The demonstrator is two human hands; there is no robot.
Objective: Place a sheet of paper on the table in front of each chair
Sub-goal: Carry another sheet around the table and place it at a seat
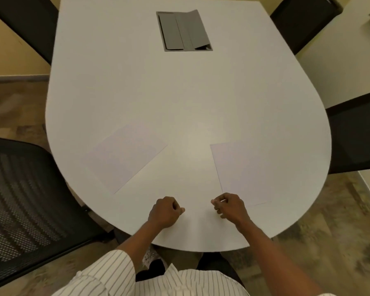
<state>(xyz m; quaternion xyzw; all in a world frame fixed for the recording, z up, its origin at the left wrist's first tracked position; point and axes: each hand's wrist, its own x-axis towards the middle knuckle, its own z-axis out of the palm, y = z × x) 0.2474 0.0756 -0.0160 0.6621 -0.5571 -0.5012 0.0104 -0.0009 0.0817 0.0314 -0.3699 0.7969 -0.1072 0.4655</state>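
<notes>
Two white sheets of paper lie on the white table (pixel 179 92). The left sheet (pixel 124 157) is angled toward the mesh chair (pixel 26 201) at the near left. The right sheet (pixel 244 169) lies toward the dark chair (pixel 355 137) at the right. My right hand (pixel 230 207) is curled over the right sheet's near left corner, and a thin white edge shows between its thumb and fingers. My left hand (pixel 165 212) rests on the bare table near the front edge, fingers closed with thumb against forefinger and nothing visible in it.
A grey cable hatch (pixel 184 30) with one flap raised is set into the far middle of the table. Two more dark chairs stand at the far left (pixel 28 24) and far right (pixel 303 20). The floor is patterned beige.
</notes>
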